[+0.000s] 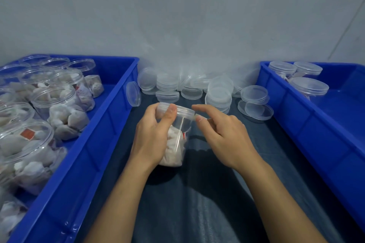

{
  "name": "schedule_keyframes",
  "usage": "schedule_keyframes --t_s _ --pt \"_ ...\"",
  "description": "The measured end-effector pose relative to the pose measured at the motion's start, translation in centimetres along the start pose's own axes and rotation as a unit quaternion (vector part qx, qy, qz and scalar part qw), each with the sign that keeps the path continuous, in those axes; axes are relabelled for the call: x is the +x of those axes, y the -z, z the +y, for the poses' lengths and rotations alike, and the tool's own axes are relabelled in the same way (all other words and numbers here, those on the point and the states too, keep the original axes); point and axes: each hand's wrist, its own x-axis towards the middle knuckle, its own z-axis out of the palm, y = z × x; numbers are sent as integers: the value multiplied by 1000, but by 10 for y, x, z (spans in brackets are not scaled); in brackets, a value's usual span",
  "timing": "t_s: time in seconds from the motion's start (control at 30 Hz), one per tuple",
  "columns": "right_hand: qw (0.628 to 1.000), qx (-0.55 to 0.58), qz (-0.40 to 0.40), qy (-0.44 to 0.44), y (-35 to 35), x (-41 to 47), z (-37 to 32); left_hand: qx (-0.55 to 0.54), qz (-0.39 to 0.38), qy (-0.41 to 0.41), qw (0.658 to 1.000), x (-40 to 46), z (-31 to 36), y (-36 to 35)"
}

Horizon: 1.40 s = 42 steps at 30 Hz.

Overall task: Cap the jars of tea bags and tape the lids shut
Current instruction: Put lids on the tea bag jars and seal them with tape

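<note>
A clear plastic jar (177,136) holding white tea bags stands on the dark cloth at the centre. My left hand (152,134) grips the jar from the left, with the thumb lying up against the clear lid (182,110) that sits on the jar's mouth. My right hand (223,134) is at the lid's right edge. Its forefinger and thumb pinch the rim there, and the other fingers are curled below.
A blue crate (94,144) on the left holds several uncapped jars of tea bags (59,108). A blue crate (308,124) on the right holds three capped jars (308,86). Several loose clear lids (217,90) lie piled against the wall behind the jar.
</note>
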Motion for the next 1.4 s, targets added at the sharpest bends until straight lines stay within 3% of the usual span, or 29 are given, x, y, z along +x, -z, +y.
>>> schedule_keyframes --t_s 0.43,0.57,0.77,0.97,1.2,1.4 --pt "998 41 -17 -38 -2 4 0 -74 -30 35 996 0 1 -1" --pt "997 62 -10 -37 -1 2 -1 18 -37 8 999 0 -2 -4" --pt "999 41 7 -31 1 1 -8 199 114 -110 967 -11 8 -8" --pt "997 57 -7 -42 4 0 -12 317 52 -90 943 -17 9 -27" --pt "995 93 -13 -21 5 0 -11 270 46 -63 960 -6 0 -14" --pt "1000 23 -6 -12 9 1 -7 219 31 -47 974 -4 -1 -7"
